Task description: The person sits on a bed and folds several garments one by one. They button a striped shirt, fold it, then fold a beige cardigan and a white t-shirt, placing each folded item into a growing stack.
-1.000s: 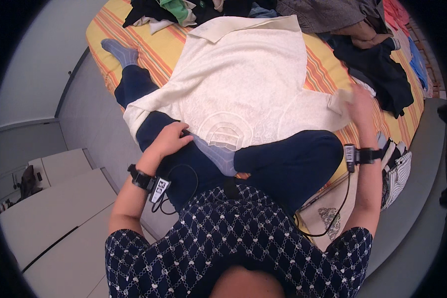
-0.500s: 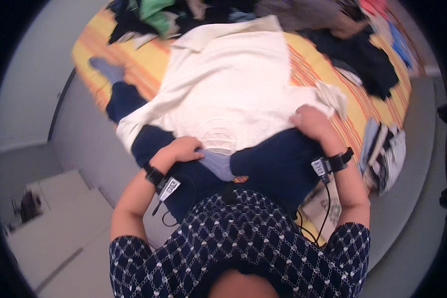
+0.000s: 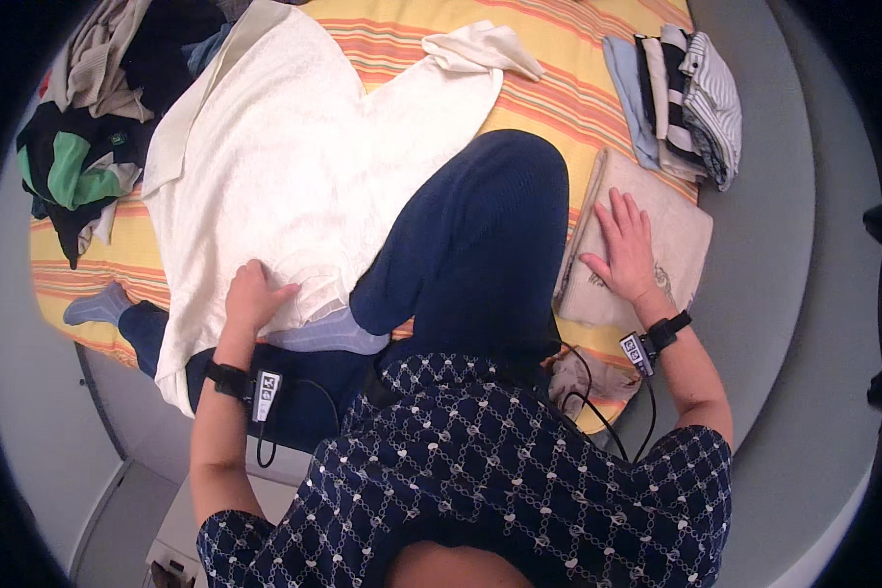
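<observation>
A cream-white sweater or knit top [image 3: 274,137] lies spread across the bed and over my lower leg, one sleeve stretched toward the far right. My left hand [image 3: 255,296] rests on it beside the neckline, thumb out to the side and the fingertips partly hidden; I see no cloth pinched in it. My right hand [image 3: 627,245] lies flat, fingers spread, on a folded beige garment [image 3: 681,235] next to my bent knee. Part of a print shows on that garment under my wrist.
A row of folded clothes [image 3: 671,103] stands at the right edge of the striped yellow bedspread [image 3: 568,59]. Rumpled dark, green and beige clothes [image 3: 88,157] are heaped at the far left. Black cables [image 3: 598,397] hang from my wrist devices. Grey sofa edge [image 3: 774,245] on the right.
My view has turned to the right. My right hand has left the white top and moved right onto the folded beige garment. My left hand now lies on the top near its neckline.
</observation>
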Tool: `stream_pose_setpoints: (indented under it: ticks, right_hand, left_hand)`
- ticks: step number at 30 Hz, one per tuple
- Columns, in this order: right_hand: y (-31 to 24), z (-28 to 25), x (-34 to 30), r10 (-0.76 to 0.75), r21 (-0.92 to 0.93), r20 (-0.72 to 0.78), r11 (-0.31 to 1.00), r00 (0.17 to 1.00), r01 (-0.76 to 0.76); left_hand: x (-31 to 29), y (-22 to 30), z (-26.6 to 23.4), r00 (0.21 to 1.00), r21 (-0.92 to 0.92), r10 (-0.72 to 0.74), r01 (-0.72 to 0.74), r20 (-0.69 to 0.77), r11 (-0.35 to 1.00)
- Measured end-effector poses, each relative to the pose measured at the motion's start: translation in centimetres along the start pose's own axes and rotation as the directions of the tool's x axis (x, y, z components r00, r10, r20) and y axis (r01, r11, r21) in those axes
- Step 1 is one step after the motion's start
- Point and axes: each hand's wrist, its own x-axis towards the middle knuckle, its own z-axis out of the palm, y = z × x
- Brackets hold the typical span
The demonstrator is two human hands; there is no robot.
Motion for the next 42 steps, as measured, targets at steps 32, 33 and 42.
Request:
stream_pose_setpoints:
  ticks: [32,33,42]
  right_hand:
    - [-0.7,6.0,5.9,-0.159,0.311,-0.056,0.935,0.986,0.169]
    - [-0.4,5.5,6.1,-0.174,0.332,-0.051,0.926,0.983,0.181]
    - [1.7,-6.8,11.4,-0.393,-0.147,-0.067,0.913,0.917,0.381]
  left_hand:
    - [-3.7,-7.7,-2.9,0.958,0.004,0.039,-0.042,0.285,0.999]
    - [-4.8,-7.9,-2.5,0.976,-0.039,0.065,-0.058,0.210,0.998]
    - [-6.3,-8.5,3.8,0.922,0.155,0.245,-0.206,-0.300,0.966]
